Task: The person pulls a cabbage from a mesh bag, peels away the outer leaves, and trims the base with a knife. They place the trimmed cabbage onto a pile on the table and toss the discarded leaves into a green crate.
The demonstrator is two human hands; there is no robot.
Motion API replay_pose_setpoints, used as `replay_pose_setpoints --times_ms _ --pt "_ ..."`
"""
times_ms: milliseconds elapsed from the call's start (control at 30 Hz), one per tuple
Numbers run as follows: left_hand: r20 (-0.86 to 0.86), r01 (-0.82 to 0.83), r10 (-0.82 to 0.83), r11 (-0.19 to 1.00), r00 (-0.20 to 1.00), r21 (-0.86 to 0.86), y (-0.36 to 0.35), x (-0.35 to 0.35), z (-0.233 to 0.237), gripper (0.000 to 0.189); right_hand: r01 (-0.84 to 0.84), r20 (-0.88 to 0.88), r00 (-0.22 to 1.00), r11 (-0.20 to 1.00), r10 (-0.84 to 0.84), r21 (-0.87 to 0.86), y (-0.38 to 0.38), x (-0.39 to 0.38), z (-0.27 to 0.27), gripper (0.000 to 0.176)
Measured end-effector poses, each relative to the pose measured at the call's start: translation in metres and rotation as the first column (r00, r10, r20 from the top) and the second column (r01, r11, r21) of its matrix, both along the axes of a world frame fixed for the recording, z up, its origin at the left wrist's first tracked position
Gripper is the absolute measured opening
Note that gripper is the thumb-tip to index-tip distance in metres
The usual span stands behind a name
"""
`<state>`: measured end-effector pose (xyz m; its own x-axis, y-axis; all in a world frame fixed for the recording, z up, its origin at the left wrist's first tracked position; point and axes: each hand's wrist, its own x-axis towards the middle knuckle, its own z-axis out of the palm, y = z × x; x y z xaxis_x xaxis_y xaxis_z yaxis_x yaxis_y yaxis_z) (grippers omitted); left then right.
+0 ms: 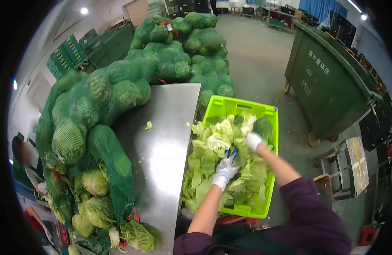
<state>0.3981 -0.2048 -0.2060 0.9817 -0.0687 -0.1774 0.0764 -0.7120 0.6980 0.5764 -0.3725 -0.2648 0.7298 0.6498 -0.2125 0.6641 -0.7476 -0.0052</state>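
- Lime-green plastic crate (217,106), heaped with cut cabbage leaves (213,140), lying under both hands.
- Left hand (225,170) in a white glove with blue on the fingers, pressed down on the leaves mid-crate, fingers pointing away. Impossible to tell whether closed round a leaf or lying flat.
- Right hand (253,141) in a white glove, just beyond the left hand and to its right, bunched among the leaves near the crate's far side. Hold on anything unclear.
- Just left of the left hand, against the crate: steel table (166,140), with a small leaf scrap (149,125) on it.
- Further left: green net sacks (94,97) of cabbage piled on the table, with loose cabbages (95,182) below them.
- Well right of the right hand: dark green wheeled bin (323,80).
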Motion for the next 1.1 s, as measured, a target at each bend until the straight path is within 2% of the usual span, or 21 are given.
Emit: replay_pose_setpoints --times_ms 33,67,100,167,200,267,300,333,367,400,467,567,600,667,733,800,867,933,1000,1067,1100 --pt "-0.021 -0.004 0.004 1.0 1.0 0.017 0.004 0.0 -0.014 0.077 0.329 -0.047 0.944 0.923 -0.326 0.199 0.016 -0.027 0.008 0.043" --pt "-0.041 -0.007 0.009 0.999 0.999 0.036 0.009 0.005 -0.018 0.076 0.607 -0.16 0.787 0.703 -0.595 0.37 0.035 -0.043 0.025 0.043" --pt "-0.039 -0.013 0.012 1.0 0.999 -0.02 0.014 0.006 -0.009 0.074 0.608 -0.158 0.786 0.699 -0.598 0.378 0.032 -0.037 0.033 0.043" --pt "-0.02 -0.004 0.002 0.995 1.0 -0.095 0.022 -0.013 0.021 0.069 0.476 -0.198 0.879 0.833 -0.434 0.284 0.026 -0.031 0.044 0.048" --pt "-0.003 -0.017 0.016 0.996 1.0 -0.084 0.026 -0.024 0.046 0.069 0.52 -0.318 0.84 0.819 -0.44 0.242 0.018 -0.027 0.066 0.054" --pt "0.282 -0.038 0.043 0.999 0.958 -0.025 0.034 -0.065 0.083 0.058 0.595 -0.318 0.804 0.681 -0.503 0.427 -0.003 -0.045 0.114 0.072" --pt "0.358 -0.037 0.043 0.999 0.933 -0.023 0.045 -0.084 0.09 0.054 0.585 -0.217 0.806 0.684 -0.551 0.436 -0.015 -0.049 0.123 0.075" --pt "0.423 -0.033 0.042 0.999 0.905 -0.029 0.058 -0.104 0.09 0.049 0.553 -0.127 0.79 0.608 -0.6 0.57 -0.026 -0.064 0.133 0.07" --pt "0.427 -0.077 0.049 0.996 0.903 0.049 0.073 -0.122 0.083 0.041 0.492 -0.067 0.785 0.556 -0.615 0.67 -0.045 -0.067 0.121 0.068" --pt "0.363 -0.118 0.044 0.975 0.931 0.186 0.086 -0.138 0.07 0.039 0.487 -0.039 0.76 0.529 -0.649 0.695 -0.062 -0.077 0.118 0.068" --pt "0.199 0.063 -0.178 0.877 0.964 0.477 0.099 -0.155 0.053 0.038 0.662 -0.057 0.647 0.523 -0.761 0.537 -0.089 -0.101 0.105 0.07" --pt "0.102 -0.097 0.071 0.952 0.992 0.289 0.078 -0.179 0.002 0.038 0.649 -0.028 0.698 0.617 -0.715 0.445 -0.112 -0.141 0.042 0.057" --pt "0.245 -0.172 0.104 0.946 0.964 0.275 0.071 -0.191 -0.009 0.037 0.628 -0.049 0.74 0.663 -0.671 0.408 -0.111 -0.148 0.029 0.054" --pt "0.282 -0.213 0.128 0.931 0.951 0.295 0.065 -0.199 -0.012 0.036 0.661 -0.075 0.695 0.594 -0.715 0.459 -0.103 -0.156 0.032 0.048" --pt "0.342 -0.287 0.184 0.916 0.921 0.281 0.055 -0.211 -0.015 0.034 0.676 -0.088 0.694 0.605 -0.715 0.421 -0.105 -0.153 0.029 0.038" --pt "0.237 -0.268 0.214 0.936 0.948 0.227 0.051 -0.223 -0.013 0.034 0.679 -0.123 0.703 0.609 -0.701 0.409 -0.104 -0.154 0.029 0.035" --pt "0.206 -0.291 0.239 0.915 0.949 0.28 0.046 -0.235 -0.016 0.036 0.596 -0.133 0.769 0.627 -0.625 0.502 -0.099 -0.151 0.023 0.032" --pt "0.237 -0.349 0.291 0.9 0.927 0.26 0.044 -0.249 -0.014 0.036 0.535 -0.08 0.808 0.67 -0.584 0.515 -0.094 -0.143 0.005 0.029" --pt "0.173 -0.37 0.335 0.897 0.926 0.241 0.041 -0.256 -0.014 0.039 0.485 -0.121 0.844 0.648 -0.523 0.587 -0.098 -0.139 -0.004 0.027" --pt "0.07 -0.378 0.372 0.899 0.926 0.22 0.043 -0.258 -0.001 0.041 0.506 -0.134 0.839 0.669 -0.527 0.544 -0.1 -0.14 -0.001 0.025" --pt "0.069 -0.372 0.368 0.886 0.927 0.276 0.04 -0.257 0.013 0.041 0.517 -0.117 0.832 0.682 -0.542 0.517 -0.103 -0.14 0.001 0.023"
